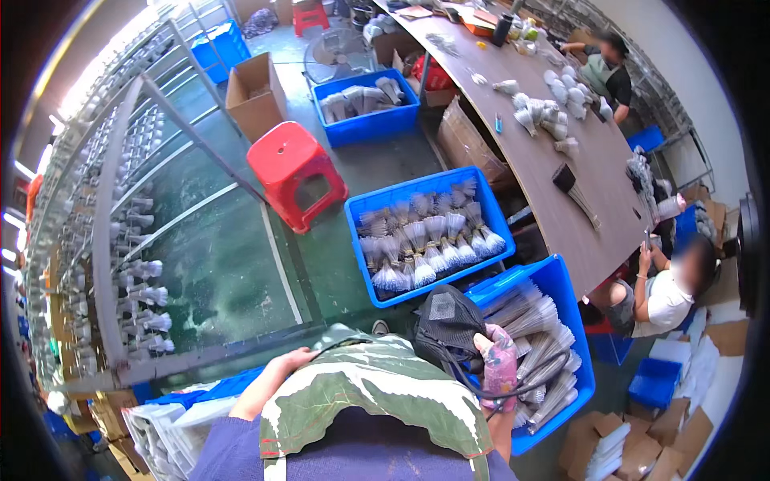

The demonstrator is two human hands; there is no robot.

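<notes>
we view the work from above, the wearer's two hands at the lower edge. the black mesh bag (446,322) lies immediately left of the right hand (497,357) and slightly beyond it; its long axis runs roughly away from the body, tilting a little leftward at the far end. the right hand, in a pink patterned glove (502,375), is clearly the nearer, and we judge its bare fingers closed on the bag's right edge. a dark cord (513,393) loops below that hand toward the bristle bundles (553,365) in the near blue bin (569,309). the left hand (293,362) rests well apart, at the left edge of the camouflage apron (361,393); we cannot tell whether it grips the cloth. beyond the bag we note a second blue bin (362,260), holding tied bundles (417,232) in rows.
</notes>
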